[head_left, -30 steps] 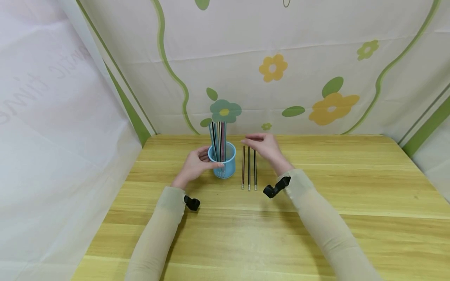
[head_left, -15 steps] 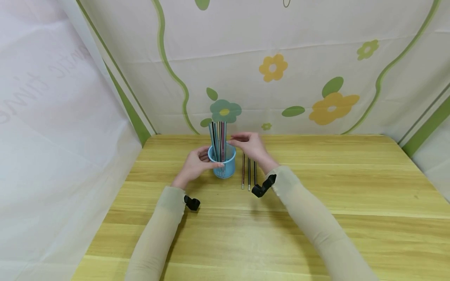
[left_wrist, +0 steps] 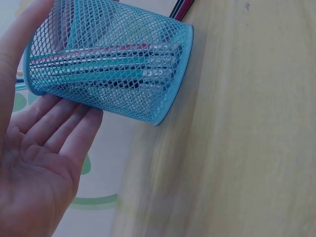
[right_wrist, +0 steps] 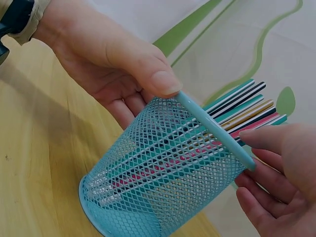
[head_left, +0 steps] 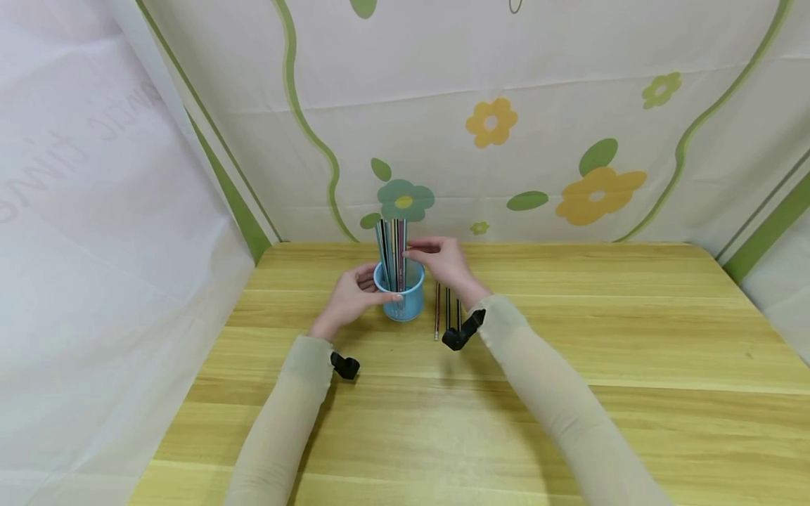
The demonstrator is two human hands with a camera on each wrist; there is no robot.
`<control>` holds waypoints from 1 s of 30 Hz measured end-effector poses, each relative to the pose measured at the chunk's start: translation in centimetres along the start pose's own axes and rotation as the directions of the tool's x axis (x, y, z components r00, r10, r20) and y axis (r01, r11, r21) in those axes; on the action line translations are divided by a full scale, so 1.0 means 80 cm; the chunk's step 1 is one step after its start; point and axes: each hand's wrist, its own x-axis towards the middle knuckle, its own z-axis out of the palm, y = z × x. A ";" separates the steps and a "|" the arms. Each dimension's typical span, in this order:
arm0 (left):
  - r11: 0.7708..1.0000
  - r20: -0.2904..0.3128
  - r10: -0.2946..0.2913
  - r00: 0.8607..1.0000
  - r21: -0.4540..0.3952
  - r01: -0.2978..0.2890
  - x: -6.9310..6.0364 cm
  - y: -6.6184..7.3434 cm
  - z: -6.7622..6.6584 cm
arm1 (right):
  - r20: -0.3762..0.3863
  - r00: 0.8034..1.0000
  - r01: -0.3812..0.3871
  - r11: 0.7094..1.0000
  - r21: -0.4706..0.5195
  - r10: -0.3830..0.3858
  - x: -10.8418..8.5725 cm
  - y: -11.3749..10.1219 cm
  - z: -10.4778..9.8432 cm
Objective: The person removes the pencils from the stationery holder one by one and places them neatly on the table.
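Note:
A blue mesh cup [head_left: 413, 303] stands upright on the table, holding several striped pencils [head_left: 394, 253]. My left hand [head_left: 348, 299] grips its left side, with the thumb over the front near the rim and the fingers behind. In the left wrist view the pencils' lower ends show through the mesh [left_wrist: 108, 64]. My right hand [head_left: 446, 266] is at the cup's back right; in the right wrist view its thumb [right_wrist: 266, 136] touches a red pencil [right_wrist: 264, 122], the other fingers loosely bent beside the rim. Whether they also touch a pencil is unclear.
Three more pencils lie side by side on the wooden table [head_left: 405, 422], right of the cup, a reddish one [head_left: 436, 309] nearest it; my right forearm partly covers the others. A flowered cloth [head_left: 443, 161] hangs behind the table, and another white cloth [head_left: 95, 281] at the left.
My right hand has moved left from above the lying pencils to the pencils in the cup. My left hand and the cup have stayed in place.

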 end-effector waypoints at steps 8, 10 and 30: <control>1.000 -0.004 -0.005 1.000 0.003 0.005 -0.001 0.003 0.001 | -0.012 1.000 -0.001 0.999 0.038 0.001 0.000 -0.001 0.004; 1.000 -0.005 -0.005 1.000 0.005 0.005 -0.001 0.003 0.001 | -0.017 1.000 -0.007 0.998 0.056 0.008 0.000 -0.002 0.005; 1.000 -0.005 -0.008 1.000 0.003 0.008 -0.001 0.003 0.001 | -0.043 0.999 -0.005 0.997 0.073 0.008 0.000 -0.002 0.007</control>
